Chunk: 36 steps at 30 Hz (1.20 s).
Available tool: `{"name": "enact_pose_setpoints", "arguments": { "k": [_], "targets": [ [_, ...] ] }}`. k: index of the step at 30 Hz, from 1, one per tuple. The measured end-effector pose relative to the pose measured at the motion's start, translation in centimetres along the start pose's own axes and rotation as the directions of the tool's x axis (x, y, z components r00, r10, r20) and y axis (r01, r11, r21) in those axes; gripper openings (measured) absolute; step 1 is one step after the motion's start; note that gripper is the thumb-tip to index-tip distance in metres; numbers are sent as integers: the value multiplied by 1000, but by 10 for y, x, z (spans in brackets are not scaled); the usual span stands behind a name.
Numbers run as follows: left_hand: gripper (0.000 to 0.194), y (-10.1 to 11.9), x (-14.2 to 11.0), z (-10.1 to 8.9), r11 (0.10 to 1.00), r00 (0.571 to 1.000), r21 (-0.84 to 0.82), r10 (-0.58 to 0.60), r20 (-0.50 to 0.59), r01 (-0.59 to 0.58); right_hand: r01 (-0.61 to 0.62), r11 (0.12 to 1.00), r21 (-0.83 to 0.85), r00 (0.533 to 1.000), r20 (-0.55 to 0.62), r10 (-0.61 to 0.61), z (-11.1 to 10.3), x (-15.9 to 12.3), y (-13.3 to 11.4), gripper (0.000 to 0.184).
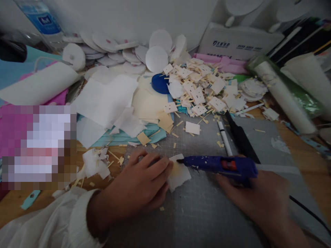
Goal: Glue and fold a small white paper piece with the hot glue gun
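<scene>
In my right hand point(261, 196) is a blue hot glue gun point(212, 164), its dark nozzle pointing left. The nozzle tip is over a small torn piece of white paper point(181, 177) with a yellowish patch on it. My left hand point(147, 179) lies at that paper's left edge, fingers curled and fingertips against it; whether they pinch it or only press it is hard to see. Beneath is a grey cutting mat point(201, 220). Past the nozzle lies a small white card point(192, 128) with thin strips sticking out.
A heap of small dotted cards point(199, 93) fills the back right. White paper sheets point(106, 100) and round white discs point(116, 51) are at back left. A white pen point(224, 137) and a long black tool point(240, 136) lie beyond the glue gun. Its cord point(307, 213) runs right.
</scene>
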<state>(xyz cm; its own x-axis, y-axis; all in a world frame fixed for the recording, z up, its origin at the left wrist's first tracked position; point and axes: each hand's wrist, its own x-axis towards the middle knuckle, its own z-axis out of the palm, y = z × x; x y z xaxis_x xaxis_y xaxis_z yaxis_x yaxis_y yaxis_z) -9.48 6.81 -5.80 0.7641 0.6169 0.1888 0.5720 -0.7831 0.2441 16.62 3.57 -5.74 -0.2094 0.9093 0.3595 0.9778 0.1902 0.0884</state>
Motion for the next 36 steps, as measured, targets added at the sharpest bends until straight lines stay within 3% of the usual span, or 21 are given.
{"name": "enact_pose_setpoints", "arguments": {
  "k": [4,12,17,22,32,36],
  "targets": [
    [30,0,1,-1,1000,1000,4,1,-4,-1,-22,1000,10,999,33,22,-1,-1,2,26],
    [30,0,0,1,1000,1000,-7,-1,-8,1,95,995,-20,995,-19,-95,-6,5,9,25],
    [29,0,0,0,1000,1000,-2,-13,5,13,182,983,23,983,-40,-181,-12,8,10,20],
    [29,0,0,0,1000,1000,4,-11,-5,11,168,982,82,986,10,-169,-12,6,15,18],
    [29,-1,1,-2,1000,1000,-16,-6,19,6,257,950,176,967,-44,-253,-13,-1,26,15],
    [26,1,3,-4,995,998,-69,-66,24,68,174,964,201,984,-13,-175,-12,-4,27,19]
  ]
}}
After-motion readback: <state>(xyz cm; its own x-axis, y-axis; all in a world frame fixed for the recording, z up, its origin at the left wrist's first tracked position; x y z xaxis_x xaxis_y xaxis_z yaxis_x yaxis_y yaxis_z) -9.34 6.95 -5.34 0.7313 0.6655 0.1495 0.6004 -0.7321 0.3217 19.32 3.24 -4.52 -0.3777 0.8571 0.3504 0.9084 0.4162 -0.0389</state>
